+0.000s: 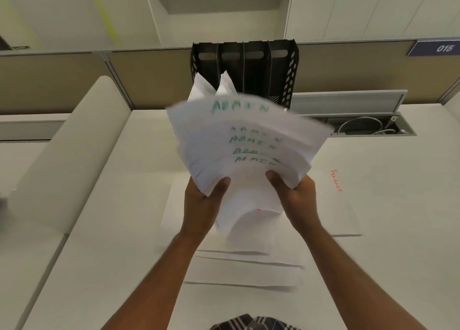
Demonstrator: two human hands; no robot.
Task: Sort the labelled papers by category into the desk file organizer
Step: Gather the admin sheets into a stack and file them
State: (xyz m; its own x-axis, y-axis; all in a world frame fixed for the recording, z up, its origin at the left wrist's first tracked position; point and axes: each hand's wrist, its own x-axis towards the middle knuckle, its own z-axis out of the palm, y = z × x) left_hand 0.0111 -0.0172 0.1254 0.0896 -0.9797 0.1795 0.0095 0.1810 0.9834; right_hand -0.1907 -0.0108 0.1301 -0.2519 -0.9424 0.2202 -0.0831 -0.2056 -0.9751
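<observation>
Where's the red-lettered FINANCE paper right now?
The white sheet lettered FINANCE in red lies flat on the pale desk, just right of the right hand, well short of the black file organizer.

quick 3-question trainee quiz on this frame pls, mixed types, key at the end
1. True or false: both hands grip the fanned ADMIN papers.
2. Which organizer slots already hold paper? A) the two leftmost B) the two rightmost C) all four
3. Fill in: the sheet lying on the desk to the right is labelled ____ in red.

Key:
1. True. The left hand and right hand pinch the stack's lower edge.
2. A
3. FINANCE
</observation>
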